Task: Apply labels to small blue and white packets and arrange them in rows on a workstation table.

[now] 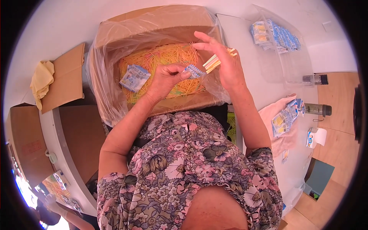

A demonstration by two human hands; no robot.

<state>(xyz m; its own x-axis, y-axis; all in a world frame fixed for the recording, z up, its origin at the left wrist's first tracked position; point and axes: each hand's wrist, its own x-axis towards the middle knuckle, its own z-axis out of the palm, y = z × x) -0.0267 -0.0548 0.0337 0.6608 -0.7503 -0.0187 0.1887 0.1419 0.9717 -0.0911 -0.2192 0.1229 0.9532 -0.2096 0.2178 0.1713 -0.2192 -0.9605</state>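
Note:
Between the thumb and fingers of my left hand (165,79) is a small blue-and-white plastic packet (194,71). My right hand (229,65) holds a small bundle of thin yellow, white and pinkish sticks (214,62) against its palm, its upper fingers stretched out. The lower ends of the bundle come close to the packet; whether they touch I cannot tell. Both hands are above a cardboard box (153,20) lined with clear plastic. Many loose thin orange, yellow and green sticks (168,53) lie inside it. On them, left of my left hand, rests a blue-and-white packet pile (135,78).
At the right, a clear plastic bin (285,61) holds several blue-and-white packets. More filled packets (283,120) lie on a pink cloth (268,111). A bottle (318,109) stands beyond. To the left are a cardboard flap (65,76), a yellow cloth (43,79) and another person's arm (63,211).

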